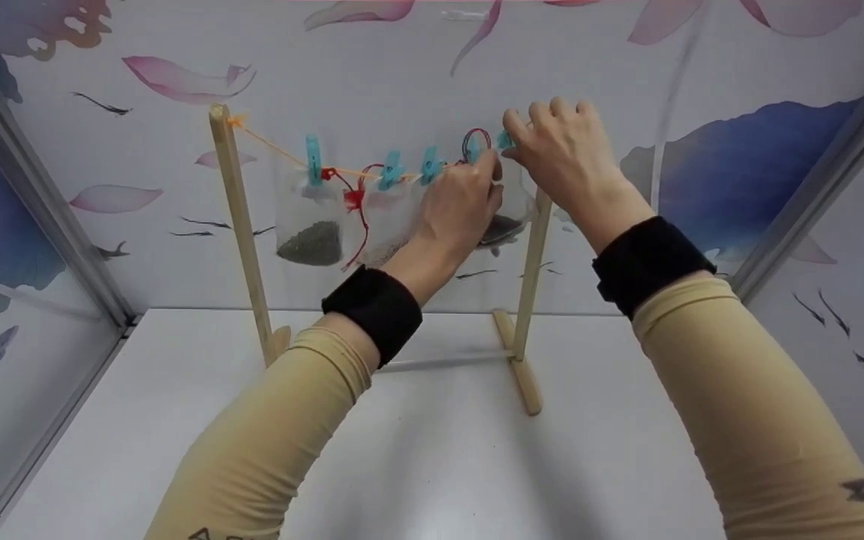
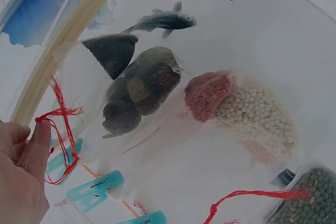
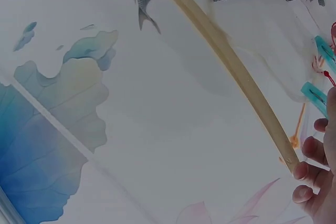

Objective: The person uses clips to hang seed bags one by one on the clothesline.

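Observation:
Several sheer mesh drawstring bags hang by light-blue clothespins from an orange cord (image 1: 274, 145). My right hand (image 1: 563, 150) pinches a clothespin (image 3: 315, 98) at the cord's right end. Just left of it, my left hand (image 1: 458, 199) holds the top of the rightmost mesh bag (image 2: 79, 72), and a red drawstring (image 2: 65, 111) loops at its fingertips. Dark, stone-like pieces (image 2: 139, 87) lie in the bottom of that bag. Another clothespin (image 2: 97, 187) is near the left hand. The exact contact of the left fingertips is partly hidden.
A wooden stand with a left post (image 1: 241, 232) and a right post (image 1: 533, 277) carries the cord above a white table (image 1: 432, 465). Beside it hang a bag of white beads (image 2: 257, 116) and a bag of green grains (image 2: 310, 203). Printed panels surround the table.

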The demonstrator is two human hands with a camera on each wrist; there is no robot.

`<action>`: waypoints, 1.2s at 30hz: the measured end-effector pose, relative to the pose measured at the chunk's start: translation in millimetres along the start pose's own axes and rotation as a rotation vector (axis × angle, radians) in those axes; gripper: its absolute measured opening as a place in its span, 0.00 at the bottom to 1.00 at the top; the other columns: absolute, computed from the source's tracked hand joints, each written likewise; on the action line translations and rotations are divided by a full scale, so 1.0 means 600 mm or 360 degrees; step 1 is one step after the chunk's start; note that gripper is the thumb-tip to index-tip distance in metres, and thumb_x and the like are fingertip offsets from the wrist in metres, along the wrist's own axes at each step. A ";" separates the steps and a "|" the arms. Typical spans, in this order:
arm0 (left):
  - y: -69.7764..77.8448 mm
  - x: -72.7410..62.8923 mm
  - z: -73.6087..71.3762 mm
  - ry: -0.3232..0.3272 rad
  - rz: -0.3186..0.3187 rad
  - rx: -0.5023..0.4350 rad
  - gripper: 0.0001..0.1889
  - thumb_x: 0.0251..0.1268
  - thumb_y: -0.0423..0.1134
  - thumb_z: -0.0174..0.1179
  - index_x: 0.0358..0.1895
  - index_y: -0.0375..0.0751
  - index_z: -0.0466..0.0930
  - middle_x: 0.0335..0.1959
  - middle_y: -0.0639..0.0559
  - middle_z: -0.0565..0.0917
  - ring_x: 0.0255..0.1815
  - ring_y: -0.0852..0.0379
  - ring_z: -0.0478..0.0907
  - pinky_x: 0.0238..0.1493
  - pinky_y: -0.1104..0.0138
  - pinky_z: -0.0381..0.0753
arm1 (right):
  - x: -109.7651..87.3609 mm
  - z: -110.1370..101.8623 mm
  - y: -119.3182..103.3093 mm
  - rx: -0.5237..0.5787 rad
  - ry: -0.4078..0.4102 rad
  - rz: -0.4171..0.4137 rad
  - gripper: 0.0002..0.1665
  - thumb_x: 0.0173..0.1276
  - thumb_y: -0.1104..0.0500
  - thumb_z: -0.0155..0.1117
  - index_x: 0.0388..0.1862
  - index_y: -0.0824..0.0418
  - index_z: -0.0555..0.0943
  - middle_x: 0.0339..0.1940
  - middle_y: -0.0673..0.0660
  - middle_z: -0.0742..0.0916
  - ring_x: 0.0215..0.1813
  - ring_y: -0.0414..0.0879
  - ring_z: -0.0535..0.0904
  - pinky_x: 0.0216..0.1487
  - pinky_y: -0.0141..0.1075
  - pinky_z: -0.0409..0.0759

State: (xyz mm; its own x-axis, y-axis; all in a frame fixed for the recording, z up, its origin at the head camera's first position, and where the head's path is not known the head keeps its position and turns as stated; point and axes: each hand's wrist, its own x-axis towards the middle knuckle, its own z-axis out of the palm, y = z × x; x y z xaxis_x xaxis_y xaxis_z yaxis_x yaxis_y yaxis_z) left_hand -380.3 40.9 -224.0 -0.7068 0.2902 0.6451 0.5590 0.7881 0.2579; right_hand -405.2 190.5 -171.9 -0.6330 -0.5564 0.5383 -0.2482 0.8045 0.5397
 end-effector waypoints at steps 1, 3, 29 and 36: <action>-0.001 -0.009 0.001 0.0003 0.0051 0.0006 0.08 0.74 0.37 0.57 0.47 0.37 0.79 0.35 0.44 0.88 0.35 0.51 0.87 0.38 0.67 0.86 | -0.001 0.001 0.001 0.0009 -0.0003 0.0005 0.22 0.75 0.47 0.57 0.55 0.63 0.73 0.35 0.65 0.82 0.40 0.61 0.81 0.36 0.49 0.80; 0.000 -0.029 0.004 0.0021 0.0167 0.0065 0.08 0.73 0.39 0.58 0.45 0.38 0.80 0.32 0.46 0.87 0.34 0.53 0.87 0.37 0.68 0.85 | -0.004 0.003 0.002 0.0041 -0.0011 0.0017 0.24 0.76 0.46 0.57 0.59 0.62 0.71 0.37 0.66 0.82 0.42 0.62 0.81 0.36 0.49 0.80; -0.109 -0.241 0.073 -0.0095 0.0490 0.0229 0.05 0.65 0.41 0.64 0.34 0.46 0.80 0.25 0.57 0.87 0.22 0.63 0.81 0.19 0.71 0.76 | -0.114 0.118 -0.078 0.0299 0.0545 -0.0203 0.16 0.68 0.66 0.56 0.54 0.64 0.75 0.42 0.62 0.82 0.40 0.57 0.81 0.29 0.45 0.79; -0.130 -0.280 0.090 -0.0458 0.0163 0.0222 0.11 0.65 0.45 0.66 0.44 0.43 0.83 0.35 0.51 0.89 0.33 0.55 0.86 0.28 0.63 0.83 | -0.158 0.128 -0.181 0.0495 0.0346 -0.0130 0.29 0.65 0.57 0.69 0.63 0.61 0.73 0.51 0.61 0.83 0.50 0.56 0.82 0.43 0.46 0.84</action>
State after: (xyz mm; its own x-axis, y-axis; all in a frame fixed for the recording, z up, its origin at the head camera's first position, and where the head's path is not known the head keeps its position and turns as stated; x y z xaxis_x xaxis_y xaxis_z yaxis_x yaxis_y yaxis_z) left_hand -328.7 -40.2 -391.3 -0.7545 0.4975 0.4280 0.5828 0.8078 0.0885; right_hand -374.8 171.9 -331.2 -0.4401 -0.6257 0.6440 -0.5231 0.7616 0.3824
